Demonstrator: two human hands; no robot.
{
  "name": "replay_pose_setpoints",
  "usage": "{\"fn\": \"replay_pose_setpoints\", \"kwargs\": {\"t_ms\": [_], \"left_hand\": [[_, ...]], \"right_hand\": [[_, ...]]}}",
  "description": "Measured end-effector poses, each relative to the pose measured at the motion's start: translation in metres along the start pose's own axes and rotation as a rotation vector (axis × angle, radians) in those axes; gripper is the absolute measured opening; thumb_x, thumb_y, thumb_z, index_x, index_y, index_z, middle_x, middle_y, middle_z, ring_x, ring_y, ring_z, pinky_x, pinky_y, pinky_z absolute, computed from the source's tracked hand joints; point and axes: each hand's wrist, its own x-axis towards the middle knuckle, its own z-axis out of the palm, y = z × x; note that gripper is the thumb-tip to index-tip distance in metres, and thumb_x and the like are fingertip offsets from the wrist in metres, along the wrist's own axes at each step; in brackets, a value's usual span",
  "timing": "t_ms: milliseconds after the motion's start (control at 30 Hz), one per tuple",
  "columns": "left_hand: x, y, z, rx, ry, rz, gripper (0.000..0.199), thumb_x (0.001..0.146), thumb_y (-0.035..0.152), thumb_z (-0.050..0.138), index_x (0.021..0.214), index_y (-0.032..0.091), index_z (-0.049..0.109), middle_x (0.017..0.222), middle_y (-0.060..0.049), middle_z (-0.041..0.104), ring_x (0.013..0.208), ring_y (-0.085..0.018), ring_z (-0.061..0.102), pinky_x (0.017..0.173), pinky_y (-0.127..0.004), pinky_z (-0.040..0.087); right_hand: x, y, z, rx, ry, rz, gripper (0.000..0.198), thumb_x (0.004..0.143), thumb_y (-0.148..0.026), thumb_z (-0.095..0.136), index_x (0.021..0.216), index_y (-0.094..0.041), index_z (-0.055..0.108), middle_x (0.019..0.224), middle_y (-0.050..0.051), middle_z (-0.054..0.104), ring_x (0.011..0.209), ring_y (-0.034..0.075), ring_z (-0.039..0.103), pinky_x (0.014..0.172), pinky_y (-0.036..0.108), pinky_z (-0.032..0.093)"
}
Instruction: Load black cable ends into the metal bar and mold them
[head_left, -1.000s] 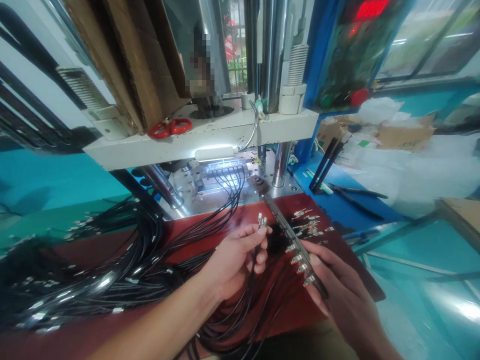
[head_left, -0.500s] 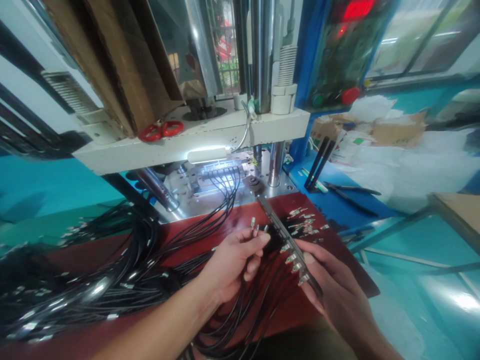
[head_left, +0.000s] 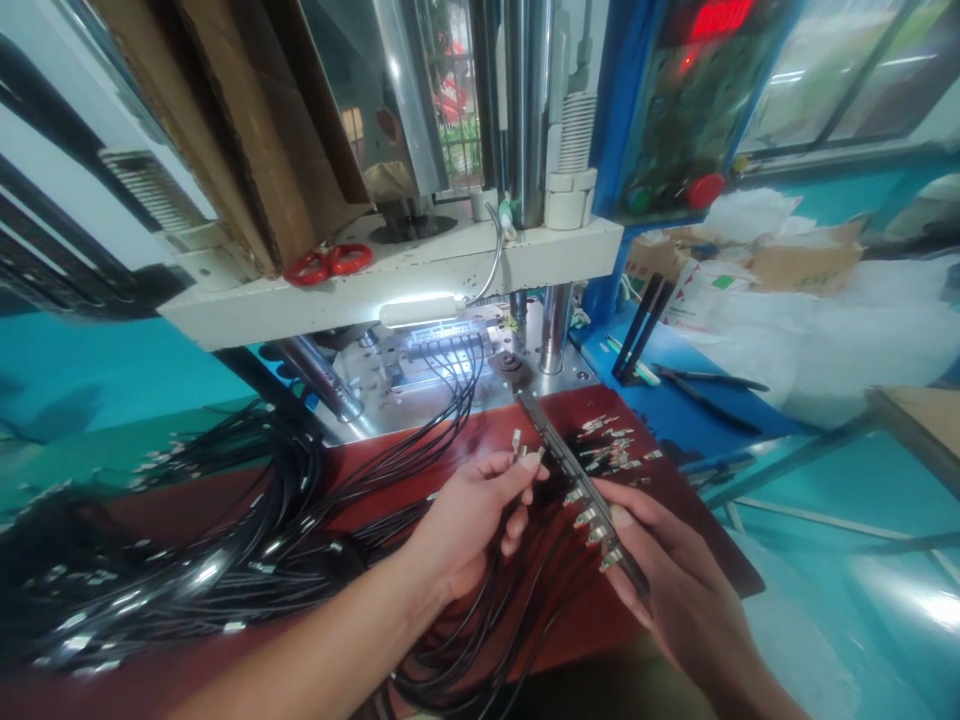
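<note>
A big bundle of black cables point(head_left: 187, 570) lies on the left of the red desk point(head_left: 390, 470). The left hand point(head_left: 469, 520) pinches metal-tipped cable ends point(head_left: 519, 445) in a narrow grip. Just beside it, the right hand point(head_left: 667, 580) holds a long black fixture bar point(head_left: 577, 480), its grip closed around the near end.

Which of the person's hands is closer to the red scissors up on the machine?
Left. The left hand pinches cable ends below and slightly right of the red scissors; the right hand, holding the dark bar, is lower and much farther right.

Teal floor point(head_left: 825, 500), windows point(head_left: 840, 70), possibly daylight.
</note>
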Motion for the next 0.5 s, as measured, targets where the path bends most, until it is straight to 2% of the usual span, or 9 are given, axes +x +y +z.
{"fn": "replay_pose_setpoints", "kwargs": {"t_ms": [100, 267, 400, 500], "left_hand": [[0.0024, -0.002, 0.0, 0.114, 0.047, 0.022, 0.03, 0.079, 0.044, 0.068, 0.079, 0.016, 0.056, 0.059, 0.006, 0.046, 0.038, -0.004, 0.035, 0.032, -0.017, 0.027], [0.0036, -0.0051, 0.0023, 0.344, 0.096, 0.067, 0.026, 0.078, 0.041, 0.067, 0.081, 0.018, 0.056, 0.051, 0.008, 0.043, 0.037, -0.006, 0.036, 0.033, -0.017, 0.032], [0.0029, -0.0049, 0.0051, 0.382, 0.096, 0.074, 0.024, 0.079, 0.04, 0.065, 0.08, 0.018, 0.057, 0.051, 0.008, 0.042, 0.036, -0.005, 0.035, 0.032, -0.016, 0.031], [0.0033, -0.0053, 0.006, 0.384, 0.102, 0.071, 0.027, 0.077, 0.042, 0.068, 0.08, 0.017, 0.058, 0.051, 0.008, 0.042, 0.036, -0.005, 0.035, 0.032, -0.016, 0.03]], "right_hand": [[0.0, 0.0003, 0.0016, 0.001, 0.026, -0.011, 0.05, 0.073, -0.056, 0.071, 0.117, -0.032, 0.067, 0.099, 0.003, 0.07, 0.077, 0.017, 0.065, 0.058, 0.02, 0.054], [-0.0016, 0.0001, 0.0034, 0.023, 0.046, -0.037, 0.049, 0.074, -0.053, 0.072, 0.116, -0.029, 0.067, 0.098, 0.004, 0.068, 0.08, 0.018, 0.064, 0.058, 0.018, 0.054], [-0.0016, 0.0002, 0.0022, 0.001, -0.001, -0.021, 0.048, 0.077, -0.053, 0.07, 0.118, -0.028, 0.066, 0.089, 0.005, 0.066, 0.078, 0.018, 0.063, 0.058, 0.02, 0.054], [-0.0017, -0.0005, 0.0045, 0.005, 0.021, -0.022, 0.048, 0.075, -0.054, 0.071, 0.115, -0.028, 0.067, 0.088, 0.004, 0.067, 0.075, 0.017, 0.063, 0.056, 0.02, 0.053]]}}
